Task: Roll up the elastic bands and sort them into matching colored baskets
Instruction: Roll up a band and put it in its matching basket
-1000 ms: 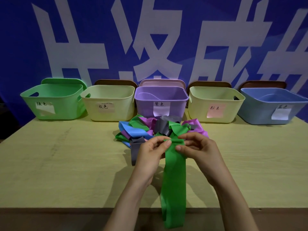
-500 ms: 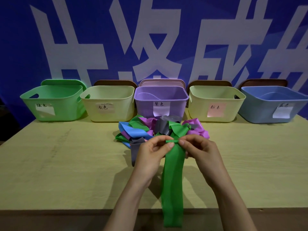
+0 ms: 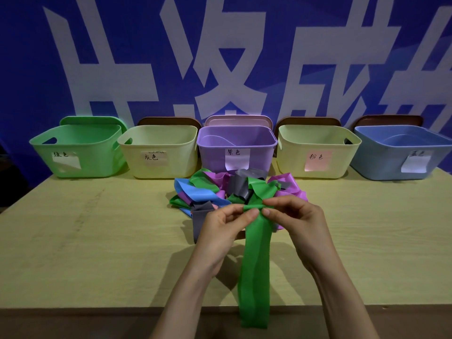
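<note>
A long green elastic band [image 3: 255, 265] hangs from my fingers and drapes over the table's front edge. My left hand [image 3: 220, 231] and my right hand [image 3: 297, 221] both pinch its top end, where a small roll has formed. Behind my hands lies a tangled pile of bands [image 3: 220, 189] in green, blue, purple, pink and grey. Along the back stand a green basket [image 3: 75, 149], a cream basket with a grey label [image 3: 159, 150], a purple basket [image 3: 236, 145], a cream basket with a pink label [image 3: 315, 149] and a blue basket [image 3: 403, 152].
The wooden table [image 3: 97, 241] runs from the baskets to the front edge near me. Lids lean behind the baskets against a blue banner with large white characters [image 3: 220, 57].
The top end of the green band has been turned over into a tighter small roll between my fingertips. The band's hanging tail has shifted slightly and risen a little.
</note>
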Motion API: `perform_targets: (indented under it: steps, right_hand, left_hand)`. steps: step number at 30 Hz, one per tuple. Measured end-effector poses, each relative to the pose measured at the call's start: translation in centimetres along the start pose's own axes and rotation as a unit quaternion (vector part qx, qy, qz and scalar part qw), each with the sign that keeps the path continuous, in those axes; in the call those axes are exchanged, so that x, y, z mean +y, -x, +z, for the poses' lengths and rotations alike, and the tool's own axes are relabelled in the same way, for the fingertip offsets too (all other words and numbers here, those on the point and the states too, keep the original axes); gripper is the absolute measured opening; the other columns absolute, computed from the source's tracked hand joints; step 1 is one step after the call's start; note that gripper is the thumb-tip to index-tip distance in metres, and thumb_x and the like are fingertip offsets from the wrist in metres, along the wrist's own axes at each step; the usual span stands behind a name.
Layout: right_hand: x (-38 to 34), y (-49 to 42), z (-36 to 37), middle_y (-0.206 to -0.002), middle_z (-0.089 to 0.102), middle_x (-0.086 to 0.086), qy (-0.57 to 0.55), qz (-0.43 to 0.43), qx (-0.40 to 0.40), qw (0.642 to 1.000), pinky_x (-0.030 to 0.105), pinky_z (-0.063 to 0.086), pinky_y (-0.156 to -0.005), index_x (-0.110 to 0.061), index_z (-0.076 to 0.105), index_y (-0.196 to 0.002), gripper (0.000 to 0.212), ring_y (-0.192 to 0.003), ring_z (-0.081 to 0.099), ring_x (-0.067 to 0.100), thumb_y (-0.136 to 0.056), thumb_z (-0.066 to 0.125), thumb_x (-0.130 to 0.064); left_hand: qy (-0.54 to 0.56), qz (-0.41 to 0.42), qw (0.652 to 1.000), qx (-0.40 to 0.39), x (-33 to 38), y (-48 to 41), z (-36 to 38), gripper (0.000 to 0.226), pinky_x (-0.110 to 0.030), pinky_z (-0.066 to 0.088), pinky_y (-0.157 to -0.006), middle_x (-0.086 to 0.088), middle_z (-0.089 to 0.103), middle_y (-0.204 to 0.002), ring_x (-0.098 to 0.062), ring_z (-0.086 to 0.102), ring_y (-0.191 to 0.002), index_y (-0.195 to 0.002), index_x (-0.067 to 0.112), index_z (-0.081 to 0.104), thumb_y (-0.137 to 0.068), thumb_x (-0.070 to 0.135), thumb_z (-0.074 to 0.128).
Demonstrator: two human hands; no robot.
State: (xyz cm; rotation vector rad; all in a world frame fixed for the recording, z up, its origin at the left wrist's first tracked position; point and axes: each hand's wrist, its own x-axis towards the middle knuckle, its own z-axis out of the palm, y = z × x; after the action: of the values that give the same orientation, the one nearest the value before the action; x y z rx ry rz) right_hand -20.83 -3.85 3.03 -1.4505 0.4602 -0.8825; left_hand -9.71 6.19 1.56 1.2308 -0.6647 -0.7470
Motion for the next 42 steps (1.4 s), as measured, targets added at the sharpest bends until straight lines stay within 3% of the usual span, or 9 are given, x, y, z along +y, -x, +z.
perform_targets:
  steps: [5,8,10,16,22,28,33,38,42]
  right_hand:
    - [-0.4,0.1,0.1,-0.076,0.074,-0.004,0.017,-0.008,-0.020,1.000,0.016,0.053,-0.065,-0.008,0.071,-0.088,0.021,-0.076,0.068,0.004,-0.075,0.069,0.009]
    - [-0.1,0.3,-0.1,-0.086,0.073,0.004,0.025,-0.002,-0.031,0.999,0.020,0.054,-0.070,-0.013,0.068,-0.105,0.034,-0.083,0.069,0.011,-0.077,0.069,0.006]
    - [-0.1,0.4,-0.2,-0.081,0.070,0.009,0.032,0.017,-0.047,0.998,0.021,0.055,-0.069,-0.015,0.064,-0.114,0.040,-0.080,0.070,0.014,-0.078,0.069,0.002]
    - [-0.3,0.6,-0.3,-0.064,0.067,0.001,0.040,0.023,-0.049,0.998,0.018,0.054,-0.062,-0.006,0.067,-0.102,0.027,-0.069,0.069,0.008,-0.077,0.069,0.005]
    - [-0.4,1.1,-0.3,-0.084,0.074,0.005,0.046,0.024,-0.044,0.998,0.020,0.055,-0.066,-0.013,0.071,-0.094,0.018,-0.077,0.069,0.009,-0.078,0.066,-0.018]
    - [-0.1,1.0,-0.2,-0.084,0.072,0.011,0.051,0.017,-0.032,0.998,0.031,0.055,-0.072,-0.012,0.072,-0.087,0.023,-0.079,0.067,0.018,-0.074,0.063,-0.028]
    - [-0.2,0.7,0.0,-0.081,0.073,0.004,0.004,0.006,-0.011,1.000,0.020,0.053,-0.063,-0.009,0.072,-0.088,0.021,-0.074,0.066,0.010,-0.072,0.066,-0.022]
    - [0.0,0.7,0.2,-0.084,0.075,0.003,-0.010,0.000,-0.013,1.000,0.018,0.052,-0.065,-0.012,0.073,-0.089,0.020,-0.078,0.069,0.011,-0.070,0.068,-0.018]
    - [-0.1,0.8,0.0,-0.086,0.075,0.003,-0.006,0.000,-0.022,1.000,0.022,0.055,-0.069,-0.013,0.073,-0.089,0.021,-0.082,0.069,0.012,-0.067,0.070,-0.016]
  left_hand:
    - [0.002,0.017,1.000,0.025,0.2,0.1,0.2,0.032,-0.036,0.054,-0.083,-0.010,0.074,-0.091,-0.023,0.070,-0.088,-0.093,0.011,0.073,-0.072,0.034,0.068]
    - [0.011,0.020,0.999,0.035,0.1,0.0,0.2,0.034,-0.035,0.054,-0.080,-0.009,0.074,-0.092,-0.022,0.070,-0.087,-0.096,0.010,0.072,-0.072,0.033,0.069]
    - [0.014,0.024,0.999,0.042,0.1,0.0,0.2,0.029,-0.033,0.055,-0.078,-0.007,0.074,-0.090,-0.020,0.070,-0.085,-0.095,0.011,0.072,-0.073,0.031,0.069]
    - [0.004,0.041,0.997,0.061,-0.2,0.1,0.4,0.010,-0.027,0.056,-0.071,-0.003,0.074,-0.084,-0.016,0.069,-0.081,-0.091,0.013,0.070,-0.083,0.008,0.067]
    - [0.000,0.065,0.997,0.045,-0.3,0.6,0.5,0.019,-0.020,0.053,-0.072,0.003,0.073,-0.083,-0.009,0.068,-0.083,-0.089,0.017,0.069,-0.083,-0.001,0.066]
    - [0.006,0.059,0.998,0.033,-0.1,0.7,0.5,0.019,-0.021,0.053,-0.073,-0.001,0.074,-0.091,-0.014,0.070,-0.089,-0.094,0.017,0.071,-0.082,0.004,0.068]
    - [-0.002,0.015,1.000,0.012,0.0,0.8,0.4,0.033,-0.026,0.054,-0.071,-0.009,0.075,-0.093,-0.020,0.071,-0.087,-0.099,0.009,0.071,-0.070,0.025,0.072]
    - [0.017,0.000,1.000,0.000,0.2,0.8,0.1,0.025,-0.025,0.055,-0.073,-0.010,0.075,-0.094,-0.021,0.071,-0.087,-0.101,0.008,0.071,-0.077,0.015,0.070]
    - [0.011,0.001,1.000,-0.006,0.3,0.9,-0.1,0.028,-0.027,0.054,-0.076,-0.007,0.074,-0.096,-0.021,0.070,-0.091,-0.100,0.014,0.072,-0.073,0.020,0.070]
